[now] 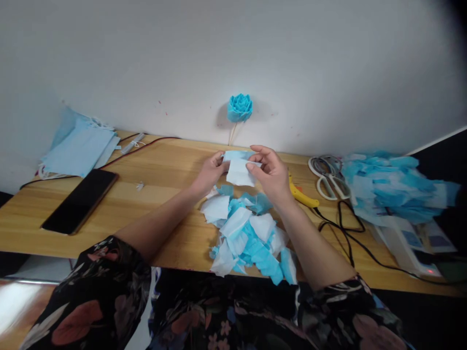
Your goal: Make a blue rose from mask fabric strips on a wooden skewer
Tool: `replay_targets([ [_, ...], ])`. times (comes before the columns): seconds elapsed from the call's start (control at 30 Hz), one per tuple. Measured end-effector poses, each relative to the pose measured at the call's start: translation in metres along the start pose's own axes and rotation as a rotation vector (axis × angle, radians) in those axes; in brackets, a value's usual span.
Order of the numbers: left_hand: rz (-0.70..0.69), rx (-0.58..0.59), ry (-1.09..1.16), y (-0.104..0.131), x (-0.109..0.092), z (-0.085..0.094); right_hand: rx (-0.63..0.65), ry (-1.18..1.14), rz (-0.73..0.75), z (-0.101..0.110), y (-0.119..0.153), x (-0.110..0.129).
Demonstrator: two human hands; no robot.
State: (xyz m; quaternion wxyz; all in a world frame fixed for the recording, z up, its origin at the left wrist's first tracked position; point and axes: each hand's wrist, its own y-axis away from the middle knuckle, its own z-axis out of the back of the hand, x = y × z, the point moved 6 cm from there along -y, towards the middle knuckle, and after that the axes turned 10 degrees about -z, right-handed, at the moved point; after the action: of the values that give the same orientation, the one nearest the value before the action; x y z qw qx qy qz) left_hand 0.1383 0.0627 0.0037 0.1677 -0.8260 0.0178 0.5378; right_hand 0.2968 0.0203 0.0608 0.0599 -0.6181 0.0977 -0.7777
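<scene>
My left hand [210,174] is closed, its fingers pinching the left side of a pale blue and white fabric piece [237,155]. From the other side my right hand [273,176] grips a white fabric piece [241,174] between thumb and fingers. The two layers overlap, and I cannot tell whether they are joined. Just below my hands lies a loose heap of cut blue and white fabric pieces [251,233]. Behind them, a blue fabric flower [240,108] on thin pale sticks [232,133] leans against the wall.
On the left are stacked blue face masks [82,146] and a black phone [80,201]. To the right lie a yellow glue gun [303,196] with a black cord, white-handled scissors [332,187], a blue fabric pile [397,187] and a white power strip [408,245].
</scene>
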Motion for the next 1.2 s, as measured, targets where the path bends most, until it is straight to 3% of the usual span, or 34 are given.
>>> replay_targets([
  [0.2, 0.007, 0.049, -0.009, 0.009, 0.001, -0.012, -0.115, 0.045, -0.01, 0.005, 0.002, -0.003],
  [0.63, 0.061, 0.1, 0.086, 0.014, 0.002, -0.021, -0.166, 0.169, 0.034, 0.005, 0.005, -0.003],
  [0.8, 0.031, 0.043, 0.017, 0.012, 0.003, -0.014, -0.131, 0.213, 0.011, 0.003, 0.006, -0.003],
  [0.97, 0.01, -0.041, -0.014, 0.008, 0.001, -0.004, -0.084, 0.32, 0.08, 0.006, 0.004, 0.004],
  [1.2, 0.022, -0.005, 0.029, 0.009, 0.0, -0.009, 0.127, 0.087, -0.146, -0.003, -0.008, -0.037],
])
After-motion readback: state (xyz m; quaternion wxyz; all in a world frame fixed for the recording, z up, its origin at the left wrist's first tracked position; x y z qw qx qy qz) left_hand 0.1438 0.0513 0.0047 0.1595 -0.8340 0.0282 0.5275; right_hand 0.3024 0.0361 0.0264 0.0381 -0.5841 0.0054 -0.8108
